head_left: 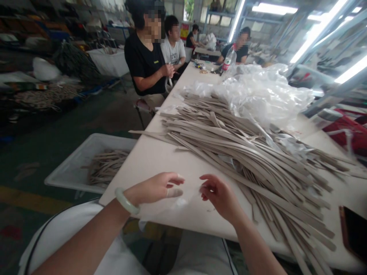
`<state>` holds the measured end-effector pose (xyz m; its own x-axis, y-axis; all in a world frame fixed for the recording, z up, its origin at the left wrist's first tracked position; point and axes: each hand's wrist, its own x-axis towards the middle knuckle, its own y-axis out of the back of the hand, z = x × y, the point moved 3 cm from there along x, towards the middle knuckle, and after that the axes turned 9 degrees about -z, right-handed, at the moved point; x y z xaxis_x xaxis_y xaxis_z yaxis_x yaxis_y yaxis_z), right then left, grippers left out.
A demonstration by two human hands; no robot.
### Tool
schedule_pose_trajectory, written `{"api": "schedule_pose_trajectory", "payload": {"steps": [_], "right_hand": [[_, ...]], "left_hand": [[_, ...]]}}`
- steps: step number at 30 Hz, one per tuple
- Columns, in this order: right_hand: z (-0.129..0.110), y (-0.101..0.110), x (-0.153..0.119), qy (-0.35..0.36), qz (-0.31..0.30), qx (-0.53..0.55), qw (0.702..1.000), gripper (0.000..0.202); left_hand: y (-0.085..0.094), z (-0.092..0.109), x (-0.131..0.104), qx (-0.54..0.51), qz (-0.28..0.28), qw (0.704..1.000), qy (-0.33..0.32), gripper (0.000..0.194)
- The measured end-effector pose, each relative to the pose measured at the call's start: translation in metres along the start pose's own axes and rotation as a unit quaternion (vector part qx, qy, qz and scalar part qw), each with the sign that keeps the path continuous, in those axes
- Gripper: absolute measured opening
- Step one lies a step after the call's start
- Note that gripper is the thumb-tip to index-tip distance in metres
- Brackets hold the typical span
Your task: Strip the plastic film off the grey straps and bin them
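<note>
My left hand (160,188) hovers over the near part of the white table (149,164). Its thumb and forefinger are apart, with pale coverings on them, and a light green bangle (127,201) circles the wrist. Opposite it, my right hand (217,193) is loosely curled, the forefinger standing away from the thumb, and I see nothing held in it. Small motion blur softens its fingertips. Right beside that hand spreads a large heap of flat grey-beige strips (243,149), running diagonally over the table. A small clear scrap (180,202) lies below my left fingertips.
Clear plastic bags (263,91) cover the heap's far end. A white tub (65,172) of similar strips stands left of the table. A phone (354,233) rests at the right edge, a bottle (228,59) farther back. Several people sit around the table, one person (147,61) nearest.
</note>
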<state>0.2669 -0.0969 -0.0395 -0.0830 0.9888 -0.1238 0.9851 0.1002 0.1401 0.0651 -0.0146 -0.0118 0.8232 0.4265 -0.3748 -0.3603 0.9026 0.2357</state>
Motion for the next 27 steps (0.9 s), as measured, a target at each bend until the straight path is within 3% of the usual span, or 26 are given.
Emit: {"api": "schedule_pose_trajectory", "payload": {"steps": [3, 8, 13, 19, 22, 24, 27], "right_hand": [[-0.01, -0.012, 0.001, 0.01, -0.014, -0.019, 1.0, 0.03], [-0.018, -0.018, 0.001, 0.034, -0.017, 0.059, 0.998, 0.033], [-0.011, -0.019, 0.001, 0.044, -0.027, 0.181, 0.982, 0.041], [-0.008, -0.029, 0.003, -0.017, -0.061, 0.235, 0.97, 0.024], [-0.008, -0.032, 0.004, -0.038, -0.057, 0.256, 0.964, 0.026], [-0.007, -0.034, 0.003, -0.042, -0.047, 0.263, 0.963, 0.025], [-0.003, -0.038, 0.002, -0.059, -0.027, 0.279, 0.958, 0.024]], "left_hand": [[-0.019, 0.015, 0.011, -0.006, 0.029, 0.999, -0.044, 0.036], [-0.031, 0.005, 0.016, -0.067, 0.065, 0.995, -0.023, 0.03], [-0.031, 0.001, 0.011, -0.188, 0.034, 0.982, 0.007, 0.035], [-0.035, 0.0, 0.009, -0.264, 0.004, 0.964, 0.028, 0.036], [-0.031, -0.001, 0.009, -0.162, 0.045, 0.986, 0.01, 0.027], [-0.027, 0.001, 0.007, -0.002, 0.137, 0.99, -0.017, 0.016], [-0.028, 0.008, 0.002, 0.261, 0.261, 0.926, -0.081, 0.016]]}}
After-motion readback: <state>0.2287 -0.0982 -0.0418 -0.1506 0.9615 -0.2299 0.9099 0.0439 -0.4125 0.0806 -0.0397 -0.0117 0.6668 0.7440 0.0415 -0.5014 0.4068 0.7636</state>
